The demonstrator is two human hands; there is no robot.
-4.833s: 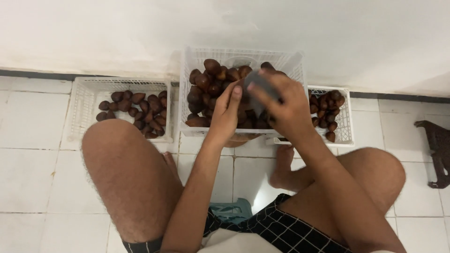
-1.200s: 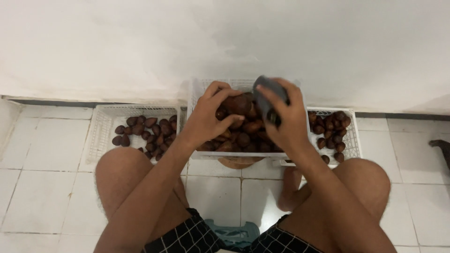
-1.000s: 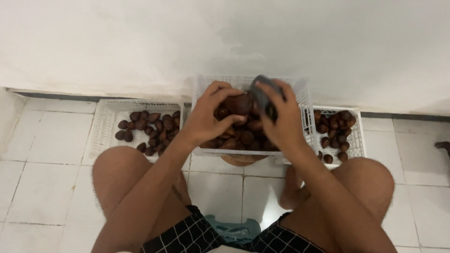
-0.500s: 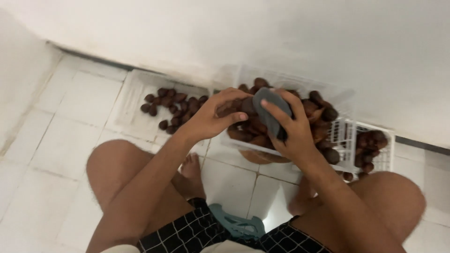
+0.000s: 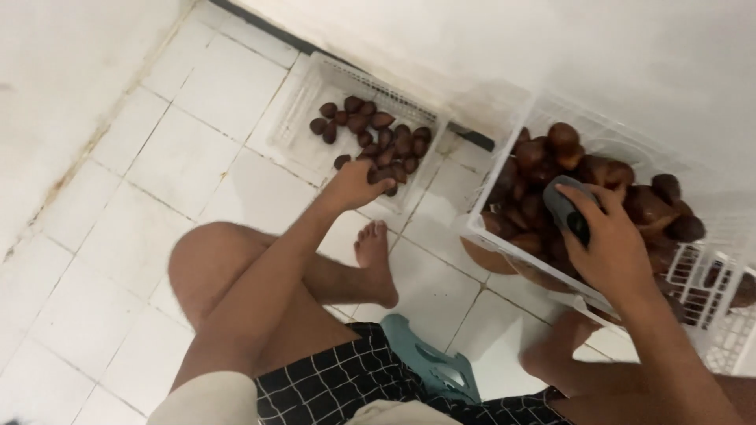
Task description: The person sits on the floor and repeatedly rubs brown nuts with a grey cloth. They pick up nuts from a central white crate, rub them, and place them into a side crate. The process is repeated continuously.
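My left hand [image 5: 356, 186] reaches over the near rim of the left white basket [image 5: 295, 102], its fingers curled on a brown scaly fruit [image 5: 384, 186] next to the other fruits [image 5: 370, 126] lying there. My right hand [image 5: 610, 248] rests on top of the heaped fruits [image 5: 551, 145] in the raised middle white basket [image 5: 504, 236]. It grips a dark grey brush-like tool [image 5: 561, 203] with the thumb across it.
A third white basket [image 5: 728, 311] with a few fruits stands at the far right against the white wall. My bare knees and feet are on the white tiled floor, and a teal low stool [image 5: 431, 368] is under me.
My left hand has left the middle basket and swung left to the left basket. The head view has tilted and turned left. My right hand stays on the middle heap with the tool.
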